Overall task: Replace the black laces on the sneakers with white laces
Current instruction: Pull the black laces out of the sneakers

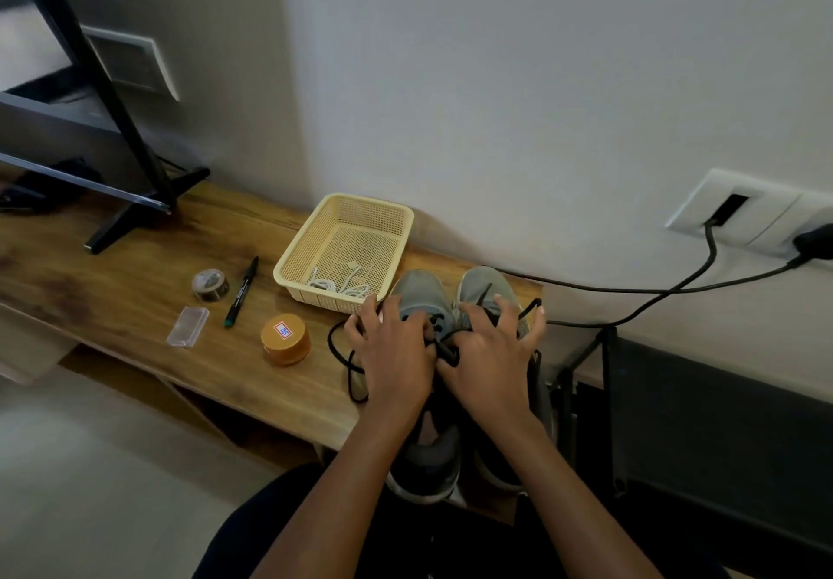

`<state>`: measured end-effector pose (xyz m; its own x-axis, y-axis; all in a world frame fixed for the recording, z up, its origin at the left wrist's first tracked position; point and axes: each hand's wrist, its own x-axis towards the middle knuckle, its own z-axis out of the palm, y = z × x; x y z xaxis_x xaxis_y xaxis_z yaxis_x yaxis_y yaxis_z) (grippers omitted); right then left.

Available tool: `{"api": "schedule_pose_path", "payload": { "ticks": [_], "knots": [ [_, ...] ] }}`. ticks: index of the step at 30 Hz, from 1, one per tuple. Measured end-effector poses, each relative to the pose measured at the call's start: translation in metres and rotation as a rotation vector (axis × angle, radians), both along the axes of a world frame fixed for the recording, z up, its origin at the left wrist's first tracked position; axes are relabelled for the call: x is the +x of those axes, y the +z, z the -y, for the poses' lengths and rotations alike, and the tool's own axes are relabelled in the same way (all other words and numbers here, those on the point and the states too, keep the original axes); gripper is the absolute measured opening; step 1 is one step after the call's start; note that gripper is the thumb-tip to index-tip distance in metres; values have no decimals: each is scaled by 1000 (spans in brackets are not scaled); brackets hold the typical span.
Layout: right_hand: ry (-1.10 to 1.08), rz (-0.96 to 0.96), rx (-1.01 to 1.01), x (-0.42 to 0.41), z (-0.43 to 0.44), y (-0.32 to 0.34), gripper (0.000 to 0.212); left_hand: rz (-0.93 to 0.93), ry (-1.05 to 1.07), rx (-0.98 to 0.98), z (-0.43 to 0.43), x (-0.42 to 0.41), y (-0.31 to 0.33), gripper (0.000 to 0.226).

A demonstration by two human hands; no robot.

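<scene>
Two grey sneakers stand side by side at the right end of the wooden table, toes toward the wall: the left sneaker (419, 292) and the right sneaker (484, 285). My left hand (394, 355) and my right hand (489, 353) lie over their lacing. The thumbs and forefingers of both hands pinch the black lace (444, 346) between the shoes. A loose loop of black lace (342, 357) trails onto the table at the left, and another end sticks up by my right little finger. White laces (336, 283) lie in the cream basket (315, 242).
On the wooden table (135, 281) lie a tape roll (209, 283), a black marker (242, 292), a clear plastic case (187, 326) and an orange round tin (285, 338). A monitor stand (135, 213) is at the left. Cables (676, 290) run to wall sockets at the right.
</scene>
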<state>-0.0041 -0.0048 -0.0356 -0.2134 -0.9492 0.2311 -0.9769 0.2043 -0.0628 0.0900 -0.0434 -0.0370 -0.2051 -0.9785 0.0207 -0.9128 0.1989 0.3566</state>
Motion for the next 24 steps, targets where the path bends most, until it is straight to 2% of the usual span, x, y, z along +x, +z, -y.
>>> {"api": "schedule_pose_path", "payload": {
  "ticks": [3, 6, 8, 10, 14, 17, 18, 20, 22, 24],
  "knots": [
    [-3, 26, -86, 3, 1, -1, 22, -8, 14, -18, 0, 1, -1, 18],
    [-34, 38, -134, 2, 1, -3, 21, -91, 42, -23, 0, 3, 0, 12],
    [-49, 33, -154, 1, 2, -5, 20, -231, 100, -9, 2, 8, 1, 5],
    [-64, 42, -166, 0, 3, -7, 19, -401, 193, 16, 8, 16, 4, 6],
    [-61, 36, -143, 1, 3, -8, 15, -607, 428, 113, 19, 30, 6, 8],
    [-60, 56, -126, 2, 2, -6, 12, -667, 309, 52, 14, 26, 7, 17],
    [-57, 65, -126, 2, 2, -6, 12, -650, 215, 1, 12, 23, 8, 24],
    [-51, 66, -111, 1, 2, -6, 14, -483, 59, -82, 8, 18, 9, 29],
    [-49, 55, -120, 0, 3, -7, 15, -262, -26, -106, 5, 15, 7, 25],
    [-55, 47, -140, 0, 3, -8, 15, -123, -51, -69, 3, 13, 2, 21]
  ]
}}
